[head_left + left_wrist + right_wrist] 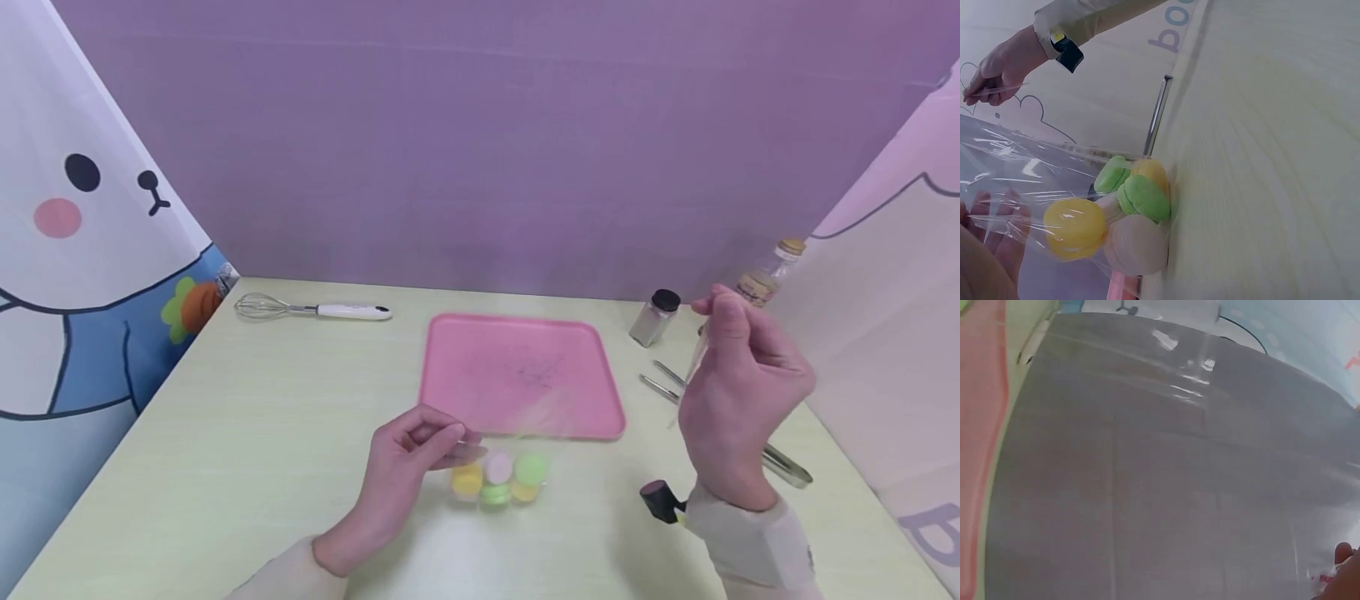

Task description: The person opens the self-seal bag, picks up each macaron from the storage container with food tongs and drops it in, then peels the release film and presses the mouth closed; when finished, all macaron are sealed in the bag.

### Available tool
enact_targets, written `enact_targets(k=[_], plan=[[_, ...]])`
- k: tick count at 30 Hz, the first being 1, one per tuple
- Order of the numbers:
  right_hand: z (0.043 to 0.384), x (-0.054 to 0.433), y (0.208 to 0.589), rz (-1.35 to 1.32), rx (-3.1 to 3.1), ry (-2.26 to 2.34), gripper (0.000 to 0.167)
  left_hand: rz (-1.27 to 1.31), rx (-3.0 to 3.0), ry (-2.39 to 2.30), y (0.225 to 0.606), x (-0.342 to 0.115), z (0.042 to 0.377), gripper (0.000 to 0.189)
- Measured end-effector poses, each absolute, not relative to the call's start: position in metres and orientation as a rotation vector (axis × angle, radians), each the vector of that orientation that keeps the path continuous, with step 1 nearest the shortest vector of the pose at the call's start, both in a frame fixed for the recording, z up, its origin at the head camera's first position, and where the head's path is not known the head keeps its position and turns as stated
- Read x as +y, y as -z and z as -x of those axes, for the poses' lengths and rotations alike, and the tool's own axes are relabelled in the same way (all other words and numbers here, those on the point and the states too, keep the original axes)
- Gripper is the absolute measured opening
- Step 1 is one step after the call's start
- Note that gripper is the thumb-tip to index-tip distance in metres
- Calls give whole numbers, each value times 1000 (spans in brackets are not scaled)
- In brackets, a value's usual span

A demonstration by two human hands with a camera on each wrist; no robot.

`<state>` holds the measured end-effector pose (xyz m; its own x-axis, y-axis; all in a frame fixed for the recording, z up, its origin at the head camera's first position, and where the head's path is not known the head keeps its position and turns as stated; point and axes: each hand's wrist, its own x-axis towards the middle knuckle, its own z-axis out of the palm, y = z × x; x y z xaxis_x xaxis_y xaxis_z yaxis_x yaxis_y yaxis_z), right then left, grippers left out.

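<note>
A clear plastic bag (1022, 169) holds several pastel macarons (497, 468) in yellow, green and pale pink, low over the table at the tray's near edge. My left hand (416, 471) pinches the bag's upper part, its fingers partly seen through the film in the left wrist view. Raised at the right, my right hand (738, 387) pinches a thin clear plastic strip (1007, 89), apart from the left hand. A bit of red print (1327, 578) shows by its fingers in the right wrist view.
Behind the bag lies a pink tray (495, 367). At the back left is a whisk (352, 312). A black-capped jar (654, 318), a corked bottle (768, 275) and metal tongs (786, 465) are at the right, the tongs partly hidden by my right arm.
</note>
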<state>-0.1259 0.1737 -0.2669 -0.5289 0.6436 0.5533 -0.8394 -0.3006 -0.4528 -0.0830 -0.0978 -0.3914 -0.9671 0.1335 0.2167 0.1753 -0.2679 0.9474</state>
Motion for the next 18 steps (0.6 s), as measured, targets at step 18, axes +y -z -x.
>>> enact_targets(k=[18], plan=[[134,231,353,321,-2498,-1393,39,409,-1891,2433,393,-96,83,17]])
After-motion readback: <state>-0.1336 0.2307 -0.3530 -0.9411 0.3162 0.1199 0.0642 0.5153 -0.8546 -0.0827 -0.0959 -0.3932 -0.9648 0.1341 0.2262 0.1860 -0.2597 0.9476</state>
